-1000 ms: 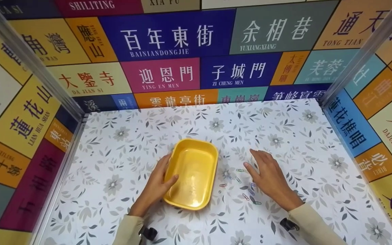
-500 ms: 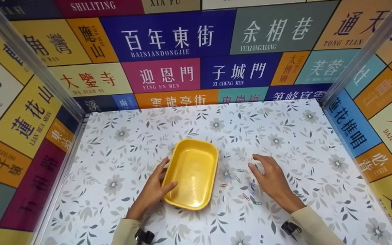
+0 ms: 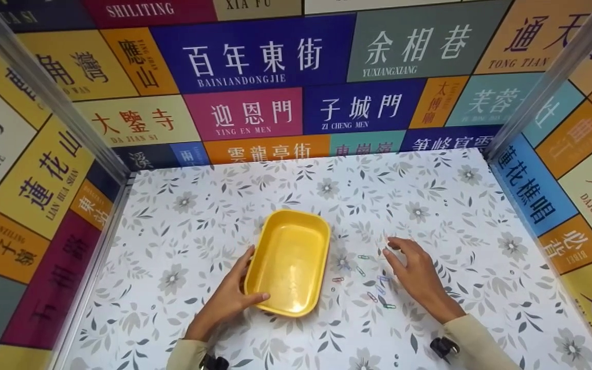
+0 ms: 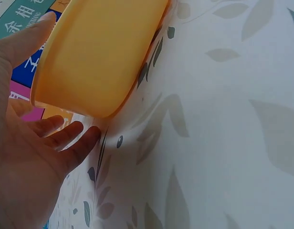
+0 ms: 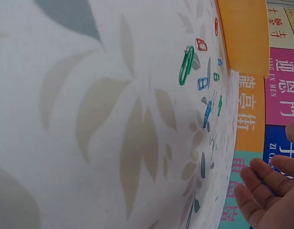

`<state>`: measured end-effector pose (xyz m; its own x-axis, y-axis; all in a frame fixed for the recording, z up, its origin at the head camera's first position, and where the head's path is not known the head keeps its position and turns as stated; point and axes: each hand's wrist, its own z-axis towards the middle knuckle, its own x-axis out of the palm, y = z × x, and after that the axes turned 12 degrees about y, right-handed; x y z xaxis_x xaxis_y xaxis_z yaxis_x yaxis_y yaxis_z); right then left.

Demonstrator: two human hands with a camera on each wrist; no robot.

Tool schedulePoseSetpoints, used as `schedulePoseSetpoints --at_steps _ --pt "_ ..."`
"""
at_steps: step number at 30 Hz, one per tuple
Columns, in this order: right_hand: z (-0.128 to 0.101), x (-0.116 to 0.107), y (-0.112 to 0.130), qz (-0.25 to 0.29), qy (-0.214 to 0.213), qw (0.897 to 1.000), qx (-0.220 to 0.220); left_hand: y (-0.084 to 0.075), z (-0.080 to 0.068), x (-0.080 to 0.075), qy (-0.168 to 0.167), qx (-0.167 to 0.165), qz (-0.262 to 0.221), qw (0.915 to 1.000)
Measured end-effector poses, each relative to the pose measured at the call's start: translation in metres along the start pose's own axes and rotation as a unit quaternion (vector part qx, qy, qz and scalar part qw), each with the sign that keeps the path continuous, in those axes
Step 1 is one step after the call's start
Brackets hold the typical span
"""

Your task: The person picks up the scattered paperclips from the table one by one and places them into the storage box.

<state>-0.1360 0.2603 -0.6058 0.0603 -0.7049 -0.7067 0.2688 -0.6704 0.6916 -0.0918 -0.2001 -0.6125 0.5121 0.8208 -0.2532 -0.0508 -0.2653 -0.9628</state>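
A yellow plastic tray (image 3: 291, 262) lies on the patterned tabletop. My left hand (image 3: 226, 300) is at its left side, the thumb by the near left corner of the rim. In the left wrist view the fingers (image 4: 82, 145) are extended and loosely spread beside the tray wall, not curled round it. Several small coloured paper clips lie scattered right of the tray, among them a green paper clip (image 5: 186, 65) and a red paper clip (image 3: 338, 280). My right hand (image 3: 422, 272) is just right of them, fingers relaxed, with nothing visible in its grasp.
The tabletop (image 3: 183, 241) has a white cover printed with grey flowers and leaves. Colourful sign-printed panels (image 3: 252, 54) stand behind it and along both sides. Clear corner posts (image 3: 532, 97) rise at the back.
My left hand has drawn back toward me along the tray's left side. My right hand has shifted slightly right and toward me. The tray and paper clips stay in place.
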Motion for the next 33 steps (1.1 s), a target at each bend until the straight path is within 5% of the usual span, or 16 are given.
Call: schedulePoseSetpoints --at_steps 24,33 --pt "-0.002 0.008 -0.023 0.002 0.004 1.000 0.024 0.002 -0.014 0.009 0.023 -0.026 0.027 0.9990" --pt "0.000 0.010 -0.028 0.007 0.003 1.000 0.019 0.005 -0.016 0.011 0.002 -0.023 0.021 0.9995"
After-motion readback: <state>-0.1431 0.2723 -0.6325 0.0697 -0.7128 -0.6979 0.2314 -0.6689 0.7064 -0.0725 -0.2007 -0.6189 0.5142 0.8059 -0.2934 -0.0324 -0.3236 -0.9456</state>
